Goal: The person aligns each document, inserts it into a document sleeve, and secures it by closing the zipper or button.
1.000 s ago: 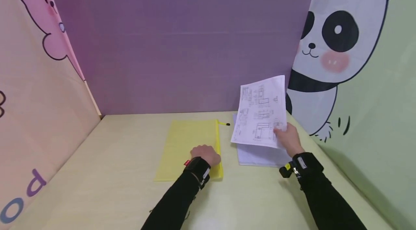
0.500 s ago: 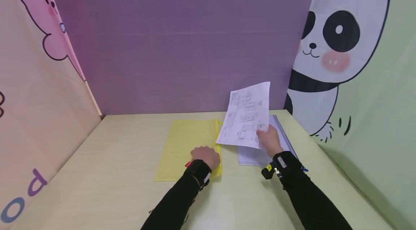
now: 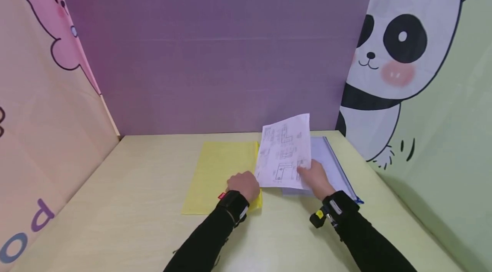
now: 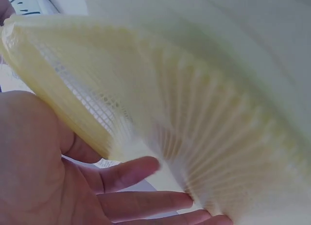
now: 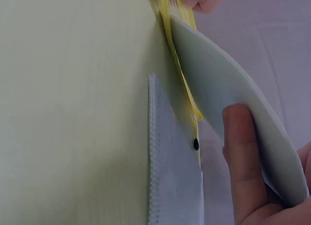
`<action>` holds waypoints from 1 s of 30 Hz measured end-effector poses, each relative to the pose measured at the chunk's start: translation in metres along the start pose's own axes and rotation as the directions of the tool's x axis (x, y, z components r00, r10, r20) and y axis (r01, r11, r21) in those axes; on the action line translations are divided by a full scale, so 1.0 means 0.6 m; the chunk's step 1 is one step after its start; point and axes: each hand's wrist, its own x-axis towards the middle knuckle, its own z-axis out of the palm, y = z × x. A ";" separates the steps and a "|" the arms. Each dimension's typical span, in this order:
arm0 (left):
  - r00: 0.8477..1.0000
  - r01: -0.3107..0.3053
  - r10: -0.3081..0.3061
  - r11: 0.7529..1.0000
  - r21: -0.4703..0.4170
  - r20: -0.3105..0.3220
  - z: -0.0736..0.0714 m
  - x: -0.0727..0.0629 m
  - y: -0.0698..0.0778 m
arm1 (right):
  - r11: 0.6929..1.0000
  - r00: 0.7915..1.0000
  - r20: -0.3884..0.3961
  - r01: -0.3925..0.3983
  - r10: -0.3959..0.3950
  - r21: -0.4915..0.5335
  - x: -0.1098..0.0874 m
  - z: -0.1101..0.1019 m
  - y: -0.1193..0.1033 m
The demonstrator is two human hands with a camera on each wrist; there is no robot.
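Nearest, the left hand (image 3: 243, 185) holds the lifted side edge of the yellow pouch (image 3: 217, 174), which lies flat on the table (image 3: 127, 220); in the left wrist view one digit tucks behind the edge while the other fingers lie fairly straight along the mesh. Just right of it, the right hand (image 3: 316, 177) pinches the printed paper (image 3: 282, 148) near its lower right corner, thumb on top.

The paper tilts up, bowed, its lower left corner right at the pouch's opening (maybe just inside — I can't tell how far, nor whether it is one sheet or several). The step in hand looks like easing it in, and that seems best done with the mouth held wide, the paper lowered nearly level and its edge squared to the opening. Pushing while it bows would likely crease it.

Beyond, the white pouch (image 3: 331, 169) lies partly under the paper. At the yellow pouch's far end hangs the black-tipped zip pull (image 5: 196, 144) — worth steering clear of, since a corner could catch there.
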 end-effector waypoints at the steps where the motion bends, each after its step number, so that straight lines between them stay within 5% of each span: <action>1: 1.000 -0.006 0.006 1.000 0.000 -0.001 -0.001 -0.001 -0.001 | 1.000 1.000 0.016 0.001 -0.001 0.004 -0.005 -0.002 0.002; 16: 1.000 -0.011 0.011 0.998 -0.066 0.003 0.007 0.009 -0.009 | 0.996 0.987 0.159 -0.003 -0.012 0.088 -0.076 -0.023 0.012; 30: 0.999 -0.007 0.010 0.995 -0.099 0.031 -0.001 0.001 -0.011 | 0.995 0.977 0.211 -0.006 -0.016 0.103 -0.066 -0.022 0.015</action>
